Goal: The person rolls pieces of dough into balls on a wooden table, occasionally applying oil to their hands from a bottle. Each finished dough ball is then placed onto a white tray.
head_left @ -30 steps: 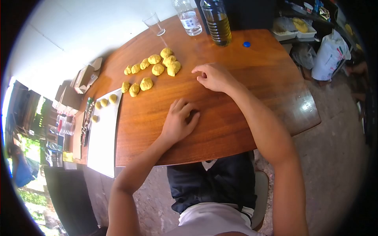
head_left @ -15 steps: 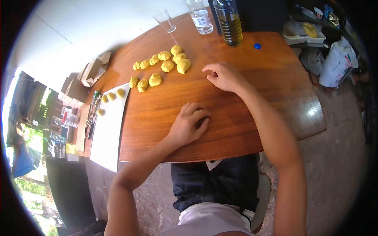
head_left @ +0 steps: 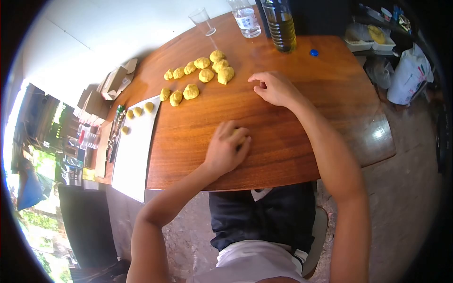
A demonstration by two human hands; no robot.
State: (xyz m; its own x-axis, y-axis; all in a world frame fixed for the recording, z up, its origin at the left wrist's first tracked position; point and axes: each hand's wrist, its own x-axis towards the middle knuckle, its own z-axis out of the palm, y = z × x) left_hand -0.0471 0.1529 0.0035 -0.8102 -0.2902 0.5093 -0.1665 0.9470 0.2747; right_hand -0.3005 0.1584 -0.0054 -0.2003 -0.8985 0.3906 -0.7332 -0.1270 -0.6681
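My left hand (head_left: 227, 147) is cupped over a yellow dough ball (head_left: 239, 137) on the wooden table (head_left: 198, 165). Only a bit of that ball shows between the fingers, which are slightly blurred. Farther right, my right hand (head_left: 276, 89) hovers at or just above the tabletop, fingers loosely curled and apart from the thumb, with nothing seen in it. Left of it lie several rough yellow dough lumps, the nearest one (head_left: 225, 75) at the end of the group. Several smoother, rounder dough balls (head_left: 148, 107) rest on a white tray (head_left: 134, 155) at the table's left side.
At the back stand a clear glass (head_left: 204, 22), a water bottle (head_left: 246, 21) and a bottle of yellow oil (head_left: 281, 28). A blue cap (head_left: 314, 52) lies right of the oil. Cardboard boxes (head_left: 115, 82) sit at the left, and a white bag (head_left: 408, 78) beyond the right edge.
My left hand has shifted its fingers slightly, and yellow dough now shows between them. My right hand keeps its pose. The whole view has moved a little.
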